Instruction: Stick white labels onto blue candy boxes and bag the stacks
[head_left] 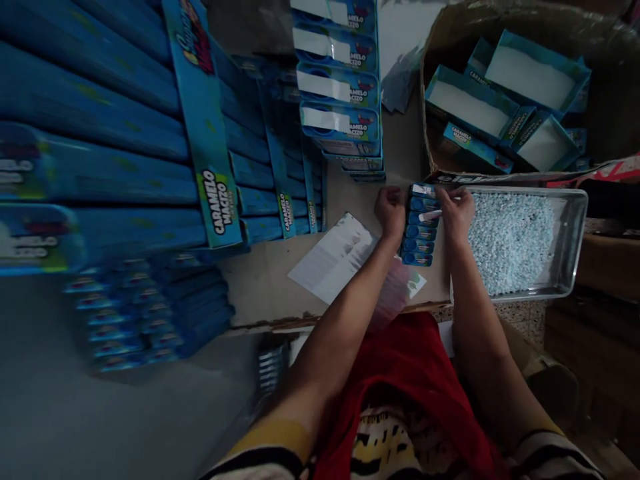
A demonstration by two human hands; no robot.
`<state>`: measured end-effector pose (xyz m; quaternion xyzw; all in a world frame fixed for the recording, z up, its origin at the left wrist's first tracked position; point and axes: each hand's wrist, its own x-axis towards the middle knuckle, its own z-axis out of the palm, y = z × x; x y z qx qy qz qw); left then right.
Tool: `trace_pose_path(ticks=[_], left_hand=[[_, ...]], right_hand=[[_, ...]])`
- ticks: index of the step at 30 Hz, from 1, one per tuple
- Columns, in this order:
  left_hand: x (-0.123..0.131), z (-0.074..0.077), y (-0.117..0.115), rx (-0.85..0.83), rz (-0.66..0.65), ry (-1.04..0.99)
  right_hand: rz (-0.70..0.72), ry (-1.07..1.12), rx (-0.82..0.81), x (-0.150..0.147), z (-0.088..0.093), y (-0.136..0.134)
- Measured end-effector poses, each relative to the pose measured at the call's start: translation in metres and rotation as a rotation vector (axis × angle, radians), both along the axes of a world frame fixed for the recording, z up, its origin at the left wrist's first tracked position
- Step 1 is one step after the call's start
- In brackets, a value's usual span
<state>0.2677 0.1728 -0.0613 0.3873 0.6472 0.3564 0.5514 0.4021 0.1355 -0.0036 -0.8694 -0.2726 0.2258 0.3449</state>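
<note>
A column of small blue packs [419, 243] lies on the table between my two hands. My left hand [391, 212] is at its upper left side with the fingers curled; whatever they hold, if anything, is hidden. At its upper right is my right hand [457, 210], fingers pinched near the top pack. A short white stick [429, 216] juts from that hand across the packs. Under my left forearm lie a printed sheet [333, 257] and some clear plastic. To the right, a metal tray [570, 267] holds many tiny pale-blue pieces [515, 240].
Tall stacks of blue "Caramelo Macizo" boxes [220, 180] fill the left side. More blue packs [340, 120] stand stacked ahead. Behind the tray, a cardboard box [427, 133] contains several blue cartons [470, 103]. The table's near edge [280, 323] runs in front of my body.
</note>
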Motion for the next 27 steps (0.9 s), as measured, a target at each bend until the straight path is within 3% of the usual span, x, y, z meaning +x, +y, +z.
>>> trace_pose_path(ticks=[2, 5, 8, 12, 16, 21, 27], left_hand=[[-0.016, 0.026, -0.017, 0.025, -0.022, 0.0], [-0.035, 0.063, -0.04, -0.165, -0.159, -0.25], [-0.041, 0.079, -0.05, -0.305, -0.199, -0.428], [-0.043, 0.072, -0.039, -0.283, -0.124, -0.451], [-0.049, 0.056, -0.012, -0.216, -0.211, -0.309], [-0.041, 0.042, 0.017, -0.106, -0.309, 0.019], [-0.031, 0.027, 0.023, -0.16, -0.332, 0.048]], right_hand=[[0.008, 0.033, 0.097, -0.004, 0.006, -0.007], [0.003, 0.045, 0.155, -0.014, 0.012, -0.01], [-0.018, 0.076, 0.162, -0.024, 0.016, -0.01], [-0.011, 0.297, 0.207, -0.03, 0.02, -0.019], [0.003, 0.484, 0.194, -0.027, 0.018, -0.028], [-0.04, 0.199, 0.133, -0.021, 0.0, -0.019], [0.009, 0.014, 0.028, -0.019, -0.011, -0.007]])
